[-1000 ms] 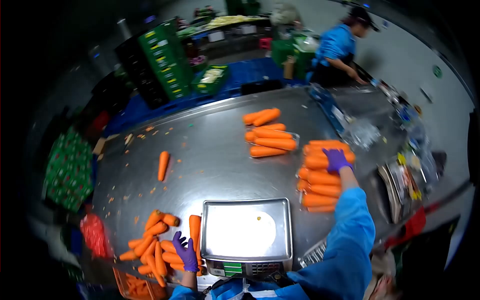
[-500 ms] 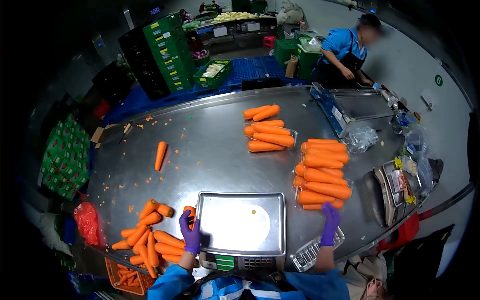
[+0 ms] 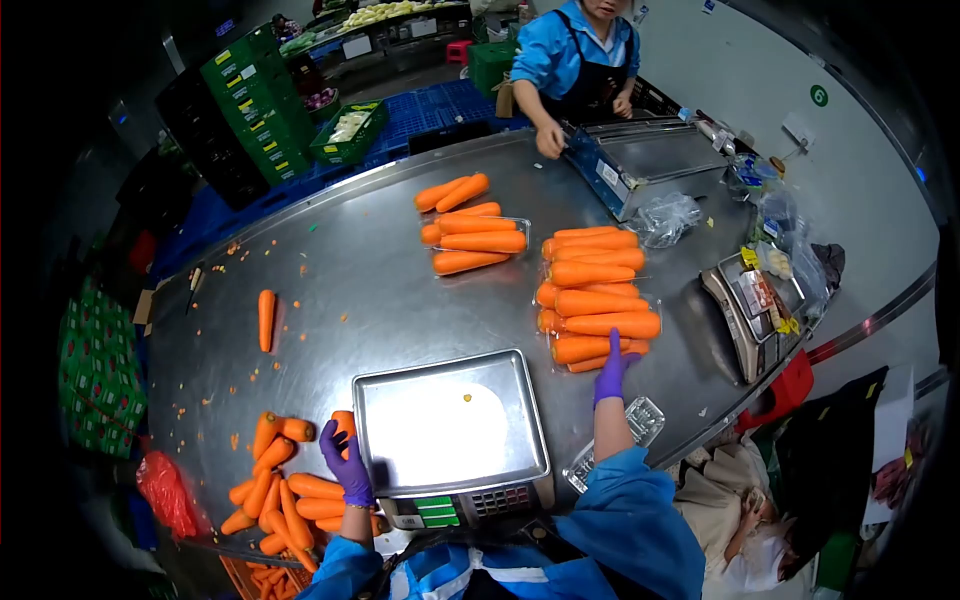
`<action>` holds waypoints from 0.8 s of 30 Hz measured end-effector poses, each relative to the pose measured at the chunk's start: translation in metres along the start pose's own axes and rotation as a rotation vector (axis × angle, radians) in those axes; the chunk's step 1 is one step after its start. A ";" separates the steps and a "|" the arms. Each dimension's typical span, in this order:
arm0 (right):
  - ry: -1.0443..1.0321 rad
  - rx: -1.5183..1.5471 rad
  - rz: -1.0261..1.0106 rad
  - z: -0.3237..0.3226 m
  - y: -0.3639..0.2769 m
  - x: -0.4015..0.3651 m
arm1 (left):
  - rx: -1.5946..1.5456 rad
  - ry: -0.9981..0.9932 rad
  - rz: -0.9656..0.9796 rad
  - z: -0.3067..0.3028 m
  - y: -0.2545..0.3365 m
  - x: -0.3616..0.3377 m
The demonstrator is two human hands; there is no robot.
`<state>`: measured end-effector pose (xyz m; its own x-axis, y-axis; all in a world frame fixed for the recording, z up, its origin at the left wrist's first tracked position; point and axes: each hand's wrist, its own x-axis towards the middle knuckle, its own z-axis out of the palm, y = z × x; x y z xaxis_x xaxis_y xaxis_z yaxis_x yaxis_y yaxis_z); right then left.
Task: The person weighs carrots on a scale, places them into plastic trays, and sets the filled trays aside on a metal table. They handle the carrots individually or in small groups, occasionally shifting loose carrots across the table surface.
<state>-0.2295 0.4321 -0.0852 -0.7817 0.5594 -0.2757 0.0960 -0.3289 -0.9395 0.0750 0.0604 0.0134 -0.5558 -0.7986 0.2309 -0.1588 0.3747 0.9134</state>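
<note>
My left hand point(image 3: 347, 466), in a purple glove, is closed around a carrot point(image 3: 343, 422) beside the left edge of the scale's metal pan point(image 3: 450, 425). A loose heap of carrots point(image 3: 270, 485) lies just left of that hand. My right hand point(image 3: 611, 378), also in a purple glove, reaches forward with fingers apart, touching the near end of the packed carrots point(image 3: 600, 300). Below the right forearm lies a clear plastic tray point(image 3: 643, 420), partly covered by the arm. The pan holds only a small orange-yellow scrap point(image 3: 467, 398).
Another carrot group point(image 3: 470, 235) lies farther back, and a single carrot point(image 3: 266, 320) lies at left among scraps. A knife point(image 3: 193, 290) rests near the left edge. A blue-framed machine point(image 3: 600, 175) and second scale point(image 3: 740, 320) stand at right. Across the table is a co-worker point(image 3: 575, 70).
The view has swung right. My right hand has moved forward from beside the clear tray to the packed carrots. My left hand stays by the pan. The co-worker has turned and reaches toward the blue-framed machine.
</note>
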 end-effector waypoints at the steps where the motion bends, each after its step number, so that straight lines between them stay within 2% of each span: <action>1: 0.048 -0.096 0.059 0.004 -0.002 0.007 | -0.013 0.012 -0.020 -0.001 -0.002 0.002; 3: 0.107 -0.189 0.119 0.007 -0.002 0.020 | 0.014 0.010 -0.010 -0.006 -0.011 0.010; 5: -0.013 -0.133 0.031 0.005 0.003 0.032 | 0.029 0.004 -0.011 -0.006 -0.015 0.014; 8: -0.068 -0.113 -0.015 0.012 0.005 0.050 | 0.059 0.022 -0.015 -0.001 -0.009 0.024; 9: -0.031 -0.094 -0.004 0.015 0.011 0.059 | 0.072 0.030 0.002 0.000 -0.008 0.028; 11: -0.150 -0.158 0.013 0.016 0.022 0.083 | 0.058 0.035 -0.018 0.003 -0.006 0.035; 15: -0.062 -0.239 0.084 0.043 0.006 0.088 | 0.071 0.033 -0.006 0.001 -0.008 0.044; 17: -0.052 -0.287 0.112 0.060 -0.011 0.082 | 0.082 0.087 -0.033 -0.015 -0.042 0.055; 19: -0.149 -0.152 0.049 0.071 -0.059 0.053 | -0.034 0.077 -0.239 -0.011 0.000 0.054; 21: -0.041 -0.327 0.052 0.083 -0.033 0.080 | 0.068 0.102 -0.014 -0.017 -0.011 0.059; 24: -0.025 -0.423 0.089 0.092 -0.033 0.090 | 0.193 0.083 0.115 -0.020 -0.007 0.066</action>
<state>-0.3599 0.4238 -0.0600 -0.7729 0.5227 -0.3597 0.4042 -0.0314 -0.9141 0.0556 -0.0046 0.0291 -0.5116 -0.7783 0.3641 -0.2557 0.5424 0.8002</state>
